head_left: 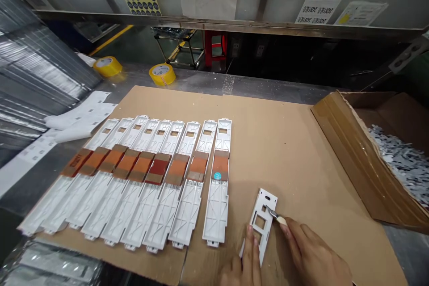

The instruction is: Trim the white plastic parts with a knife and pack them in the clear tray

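A small white plastic panel (260, 222) with a slot and several square cut-outs lies on the cardboard sheet. My left hand (244, 262) presses and grips its lower part, fingers lying along it and partly covering one cut-out. In my right hand (310, 250) is a craft knife (276, 216) with a pale handle, the fingers closed round it. The metal blade meets the panel at a small square opening above the larger one. To the left lie several long white plastic strips (216, 214) in a row, each with a brown-orange block (178, 170) across its middle.
An open cardboard box (351, 156) of grey-white plastic scraps (398, 161) stands at the right. Two yellow tape rolls (162, 74) sit at the back. White label sheets (78, 118) and plastic-wrapped stacks (36, 67) are at left. A metal ledge (217, 25) crosses the back.
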A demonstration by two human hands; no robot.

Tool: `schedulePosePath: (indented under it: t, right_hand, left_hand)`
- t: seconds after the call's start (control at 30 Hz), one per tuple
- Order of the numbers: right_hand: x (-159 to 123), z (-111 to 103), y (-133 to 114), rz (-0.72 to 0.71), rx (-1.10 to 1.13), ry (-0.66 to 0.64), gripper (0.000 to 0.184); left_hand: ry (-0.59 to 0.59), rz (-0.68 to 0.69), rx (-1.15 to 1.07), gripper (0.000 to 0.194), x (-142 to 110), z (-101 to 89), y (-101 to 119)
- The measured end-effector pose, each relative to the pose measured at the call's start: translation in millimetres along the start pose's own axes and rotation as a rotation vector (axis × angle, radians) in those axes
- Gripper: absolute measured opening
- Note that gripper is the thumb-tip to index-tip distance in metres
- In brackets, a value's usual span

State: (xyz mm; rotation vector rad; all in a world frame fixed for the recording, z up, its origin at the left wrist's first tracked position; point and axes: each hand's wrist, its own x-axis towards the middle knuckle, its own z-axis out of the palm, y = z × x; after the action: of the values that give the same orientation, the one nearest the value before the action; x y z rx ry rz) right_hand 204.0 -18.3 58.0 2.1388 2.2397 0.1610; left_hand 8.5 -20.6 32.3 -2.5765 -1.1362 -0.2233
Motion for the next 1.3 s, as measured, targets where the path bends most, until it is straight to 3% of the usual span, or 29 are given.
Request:
schedulePosePath:
  t: [0.5,0.93,1.1,1.3]
  right_hand:
    - [10.4,-10.9,-3.7,-0.012,-0.015,0.042,0.042]
    - [22.7,-18.7,3.0,-0.063,-0.045,0.075,0.039]
    - [35.3,-19.3,20.2,-0.158,-0.01,0.01,0.04]
    - [57.5,-16.7,43.3,-0.306,0.009,-0.18,0.015]
  left_hand:
    - [0.029,-0.013,-0.035,0.037,2.4,-1.2,-1.3]
    - [0.04,0.019,-0.027,0.034,6.9,-2.3,-4.9]
    - [0.068,0.019,-0.017,0.031,8.9,-0.9,-5.8]
    - [0.109,0.022,-0.02,0.031,7.6,3.4,-4.4]
